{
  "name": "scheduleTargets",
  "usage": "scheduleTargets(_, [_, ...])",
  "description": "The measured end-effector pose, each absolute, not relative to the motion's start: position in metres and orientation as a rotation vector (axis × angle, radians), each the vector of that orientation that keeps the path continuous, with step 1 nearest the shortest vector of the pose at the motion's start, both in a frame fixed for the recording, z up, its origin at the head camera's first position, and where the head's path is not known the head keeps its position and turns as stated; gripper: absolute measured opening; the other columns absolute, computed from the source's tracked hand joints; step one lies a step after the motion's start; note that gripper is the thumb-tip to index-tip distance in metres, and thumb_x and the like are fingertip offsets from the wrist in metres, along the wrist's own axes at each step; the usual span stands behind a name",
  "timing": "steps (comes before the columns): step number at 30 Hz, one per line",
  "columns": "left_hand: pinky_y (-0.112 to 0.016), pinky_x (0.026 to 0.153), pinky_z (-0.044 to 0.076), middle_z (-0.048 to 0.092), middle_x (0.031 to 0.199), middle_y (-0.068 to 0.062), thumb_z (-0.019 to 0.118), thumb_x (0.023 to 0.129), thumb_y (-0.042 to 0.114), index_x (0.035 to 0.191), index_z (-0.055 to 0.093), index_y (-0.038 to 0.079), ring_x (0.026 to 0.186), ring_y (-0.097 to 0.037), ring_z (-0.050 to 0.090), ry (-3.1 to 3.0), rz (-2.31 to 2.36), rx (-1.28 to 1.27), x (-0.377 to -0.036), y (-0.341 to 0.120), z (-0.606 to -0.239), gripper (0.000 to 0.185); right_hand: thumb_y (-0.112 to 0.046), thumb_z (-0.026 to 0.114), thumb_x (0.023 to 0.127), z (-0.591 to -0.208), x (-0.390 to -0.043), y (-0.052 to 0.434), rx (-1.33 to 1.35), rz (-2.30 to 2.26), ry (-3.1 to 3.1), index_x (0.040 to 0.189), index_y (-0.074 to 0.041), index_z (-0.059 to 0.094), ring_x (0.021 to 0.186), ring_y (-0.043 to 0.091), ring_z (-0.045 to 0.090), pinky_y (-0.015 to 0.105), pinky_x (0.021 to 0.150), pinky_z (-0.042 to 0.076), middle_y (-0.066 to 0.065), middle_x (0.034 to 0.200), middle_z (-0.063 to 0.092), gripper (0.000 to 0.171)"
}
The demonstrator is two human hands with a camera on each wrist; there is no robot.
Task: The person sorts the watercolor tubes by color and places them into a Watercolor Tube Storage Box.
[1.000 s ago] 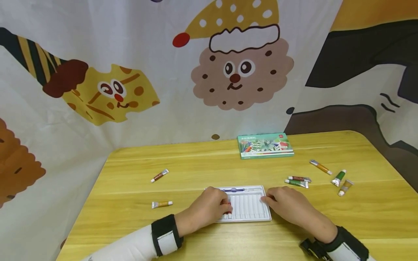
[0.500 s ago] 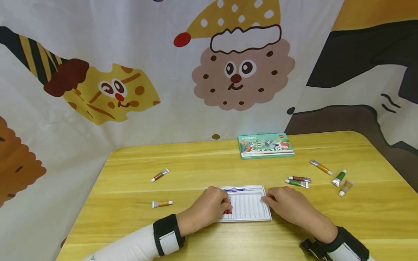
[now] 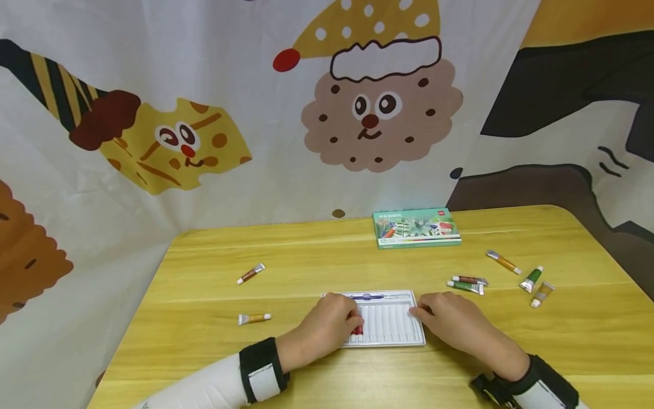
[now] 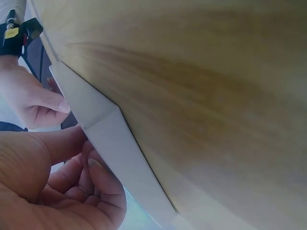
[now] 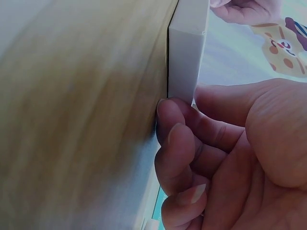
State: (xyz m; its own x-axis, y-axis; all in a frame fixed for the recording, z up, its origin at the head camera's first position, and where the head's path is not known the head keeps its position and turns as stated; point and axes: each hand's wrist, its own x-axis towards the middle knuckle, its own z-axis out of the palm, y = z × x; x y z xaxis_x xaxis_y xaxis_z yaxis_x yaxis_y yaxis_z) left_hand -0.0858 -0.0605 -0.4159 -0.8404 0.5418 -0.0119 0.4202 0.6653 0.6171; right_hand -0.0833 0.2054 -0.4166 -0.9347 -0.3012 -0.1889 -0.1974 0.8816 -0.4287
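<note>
on the near middle of the wooden table [image 3: 317, 255] lies a white ridged tray [image 3: 388, 324], flat, its long side running left to right. both hands sit at its ends. the left hand [image 3: 322, 326] covers the tray's left end, fingers curled down over the rim; a red paint tube [image 3: 359, 328] shows at its fingertips in the leftmost grooves, and whether the fingers pinch the tube or only the tray cannot be told. in the left wrist view the left hand [image 4: 53, 187] has thumb and curled fingers against the tray's white edge [image 4: 115, 143]. the right hand [image 3: 449, 321] rests at the tray's right end, thumb and curled fingers gripping the rim; the right wrist view shows its fingertips [image 5: 175, 139] pressed to the tray's corner [image 5: 189, 52]. a blue brush [image 3: 375, 297] lies along the tray's far slot.

loose paint tubes lie around: a brown one [image 3: 250, 274] and an orange one [image 3: 254, 318] to the left, well apart from the tray; a dark red one [image 3: 470, 280] and a green one [image 3: 465, 287] just beside each other to the right; further right an orange one [image 3: 503, 262], a green one [image 3: 531, 279] and an ochre one [image 3: 543, 293]. a green printed box [image 3: 416, 227] lies flat at the table's far edge, before a cartoon-printed cloth [image 3: 204, 113].
</note>
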Motion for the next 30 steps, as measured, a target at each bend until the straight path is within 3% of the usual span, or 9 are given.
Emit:
scheduleTargets(12, [-0.019,0.059,0.043,0.052,0.064,0.012,0.074,0.099,0.014,0.069,0.069,0.016,0.061,0.0,0.046,2.747,0.843,0.864,-0.089,-0.069,-0.411,0.03,-0.026,0.072,0.101,-0.416,-0.084,0.204,-0.376,-0.595,2.798,0.086,-0.015,0.069,0.06,0.012,0.045,0.03,0.059,0.034,-0.004,0.066,0.05,0.018])
scheduleTargets(16, [-0.026,0.074,0.055,0.069,0.083,0.007,0.074,0.099,0.018,0.089,0.08,0.012,0.078,-0.004,0.061,2.837,0.833,0.869,-0.09,-0.082,-0.397,0.013,-0.026,0.072,0.101,-0.415,-0.084,0.205,-0.375,-0.598,2.798,0.086,-0.015,0.07,0.06,0.012,0.045,0.03,0.059,0.034,-0.005,0.066,0.051,0.018])
scheduleTargets(19, [-0.036,0.091,0.057,0.076,0.105,-0.001,0.075,0.099,0.021,0.107,0.08,0.009,0.1,-0.014,0.069,2.91,0.797,0.911,-0.091,-0.098,-0.389,0.016,-0.026,0.072,0.101,-0.415,-0.083,0.205,-0.374,-0.602,2.796,0.086,-0.015,0.07,0.06,0.012,0.045,0.03,0.059,0.034,-0.005,0.066,0.05,0.018])
scheduleTargets(24, [-0.052,0.114,0.042,0.064,0.141,-0.015,0.077,0.098,0.027,0.135,0.069,0.006,0.134,-0.034,0.058,2.968,0.738,0.998,-0.098,-0.132,-0.385,0.043,-0.026,0.071,0.101,-0.415,-0.084,0.206,-0.379,-0.605,2.802,0.084,-0.016,0.068,0.06,0.012,0.045,0.03,0.059,0.034,-0.004,0.065,0.049,0.02])
scheduleTargets(30, [-0.059,0.115,0.037,0.052,0.152,-0.023,0.078,0.097,0.031,0.144,0.062,0.004,0.141,-0.042,0.049,3.067,0.694,0.868,-0.106,-0.177,-0.395,0.056,-0.027,0.071,0.102,-0.417,-0.084,0.206,-0.381,-0.614,2.799,0.082,-0.017,0.066,0.059,0.012,0.044,0.029,0.058,0.033,-0.004,0.064,0.048,0.022])
